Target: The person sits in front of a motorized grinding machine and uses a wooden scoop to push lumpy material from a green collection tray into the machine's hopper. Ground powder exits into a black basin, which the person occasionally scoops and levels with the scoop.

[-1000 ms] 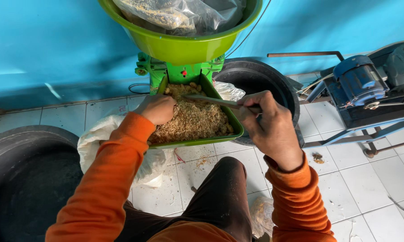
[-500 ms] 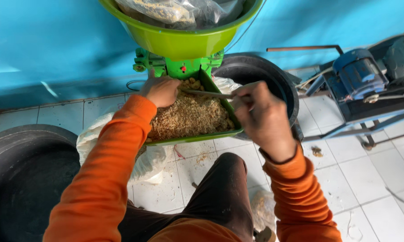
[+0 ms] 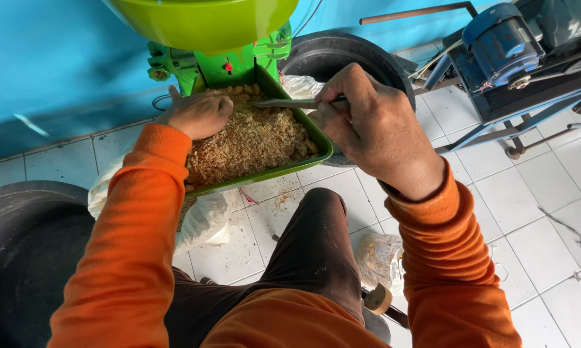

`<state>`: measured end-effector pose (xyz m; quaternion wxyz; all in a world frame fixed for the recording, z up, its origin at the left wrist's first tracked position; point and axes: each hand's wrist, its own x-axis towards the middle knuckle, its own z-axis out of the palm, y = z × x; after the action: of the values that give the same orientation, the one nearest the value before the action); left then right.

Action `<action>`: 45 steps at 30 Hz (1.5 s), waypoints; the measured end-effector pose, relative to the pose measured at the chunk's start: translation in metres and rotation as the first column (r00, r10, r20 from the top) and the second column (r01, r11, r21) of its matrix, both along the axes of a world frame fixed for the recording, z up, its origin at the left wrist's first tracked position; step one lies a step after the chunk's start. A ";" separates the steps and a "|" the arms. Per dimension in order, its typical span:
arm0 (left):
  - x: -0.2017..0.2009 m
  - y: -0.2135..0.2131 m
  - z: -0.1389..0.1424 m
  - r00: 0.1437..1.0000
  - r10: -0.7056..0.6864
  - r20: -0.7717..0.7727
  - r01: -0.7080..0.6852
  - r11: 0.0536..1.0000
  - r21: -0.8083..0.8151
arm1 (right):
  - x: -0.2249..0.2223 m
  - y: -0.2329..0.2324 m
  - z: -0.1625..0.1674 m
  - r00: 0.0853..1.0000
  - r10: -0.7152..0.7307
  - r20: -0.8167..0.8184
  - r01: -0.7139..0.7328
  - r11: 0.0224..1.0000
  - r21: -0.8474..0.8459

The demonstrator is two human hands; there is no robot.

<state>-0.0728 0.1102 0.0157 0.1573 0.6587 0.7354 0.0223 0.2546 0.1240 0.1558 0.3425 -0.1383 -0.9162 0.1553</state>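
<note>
Right hand (image 3: 374,125) grips spoon (image 3: 284,103), crumb-filled green tray (image 3: 319,138)

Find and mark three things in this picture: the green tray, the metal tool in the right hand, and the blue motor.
green tray (image 3: 321,140), head view: its right-hand rim.
metal tool (image 3: 284,103), head view: the middle of its flat blade.
blue motor (image 3: 500,42), head view: its rounded casing.

Bright green tray (image 3: 316,138) heaped with tan-brown crumbs (image 3: 248,142). Lime-green hopper (image 3: 200,22) above. Orange sleeves (image 3: 133,212), dark brown trousers (image 3: 310,258). Turquoise wall (image 3: 46,64), white-tiled floor (image 3: 542,212), black tubs (image 3: 20,258), blue motor (image 3: 503,42).
</note>
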 end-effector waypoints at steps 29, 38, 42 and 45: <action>0.029 -0.019 0.039 0.871 -0.167 -0.462 0.338 0.886 0.317 | 0.161 0.004 -0.074 0.674 -0.472 -0.569 0.188 0.854 -0.486; 0.131 -0.045 0.069 0.951 -0.304 -0.050 0.274 0.762 0.586 | 0.187 0.172 -0.263 0.473 -0.824 -0.313 0.386 0.513 -0.766; 0.157 -0.039 0.062 0.960 -0.280 -0.008 0.239 0.802 0.547 | 0.142 0.266 -0.349 0.339 -0.934 -0.115 0.274 0.214 -0.938; 0.160 -0.023 0.050 0.955 -0.298 -0.016 0.268 0.832 0.485 | 0.110 0.313 -0.389 0.362 -0.931 -0.040 0.091 0.078 -0.993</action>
<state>0.0871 0.0874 0.0657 0.0117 0.7773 0.5960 0.2009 0.3643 0.4375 -0.2330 0.5582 -0.5869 -0.2970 0.5057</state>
